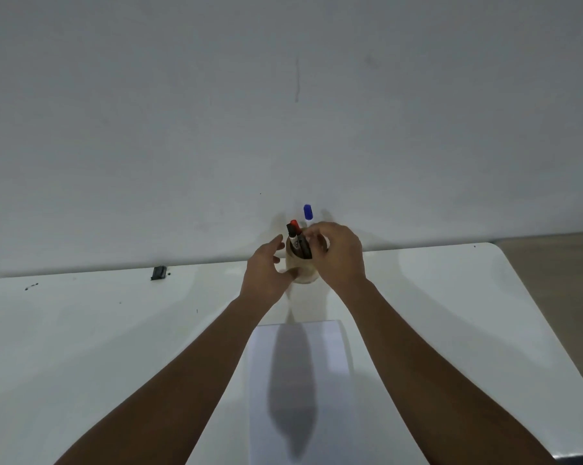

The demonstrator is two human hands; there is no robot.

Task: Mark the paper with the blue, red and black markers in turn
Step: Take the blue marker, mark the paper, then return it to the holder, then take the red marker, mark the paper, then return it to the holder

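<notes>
A pale round holder [303,270] stands at the far edge of the white table, against the wall. A red-capped marker [295,226] and a black marker [304,246] stick up out of it. A blue-capped marker [308,212] rises higher, its white barrel pinched in the fingers of my right hand [337,253], which covers the holder's right side. My left hand [266,270] cups the holder's left side, fingers curved around it. A white sheet of paper [320,337] lies nearer to me, between my forearms, partly shadowed.
The white table [82,330] has rounded far corners and ends at a plain wall. A small dark clip-like object [158,273] lies at the table's back edge on the left, with a few dark specks [31,286] further left. Floor [558,280] shows at the right.
</notes>
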